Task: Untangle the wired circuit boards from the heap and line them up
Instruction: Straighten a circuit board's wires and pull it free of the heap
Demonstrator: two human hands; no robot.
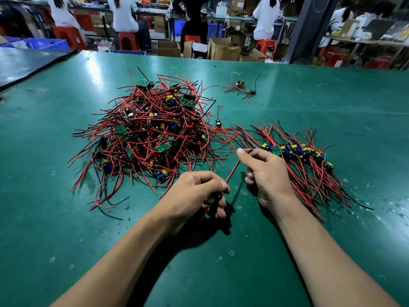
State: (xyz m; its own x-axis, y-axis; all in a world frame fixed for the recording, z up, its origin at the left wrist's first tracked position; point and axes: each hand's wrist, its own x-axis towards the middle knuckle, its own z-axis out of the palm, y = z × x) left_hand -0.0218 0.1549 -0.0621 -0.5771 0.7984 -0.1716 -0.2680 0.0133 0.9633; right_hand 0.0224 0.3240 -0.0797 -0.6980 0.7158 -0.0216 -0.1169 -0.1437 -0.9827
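head view, read left to right. ahead and to the left of both hands i see the heap [150,129], a dense knot of red and black leads with green boards caught in it, on the green table [66,229]. my left hand [197,193] is curled round one small board [211,200], mostly hidden in the fingers. a red wire [233,168] runs from it up to my right hand [265,171], which pinches the wire near its end between thumb and forefinger. the hands are near each other but not touching. just right of the right hand is the row [296,150] of boards already lined up, leads fanned to both sides, and that wrist lies over some of them. well ahead of the right hand sits a small stray cluster [242,87].

risks, as i judge them:
- pulling the wire tight between the hands could strain its joint at the board.
- any sideways sweep of the right wrist could drag the row out of line.
- leads from the heap reach toward the row, so a tug on one may pull in neighbours.

writing: i can read none; any marks on the boards are too small to make out.
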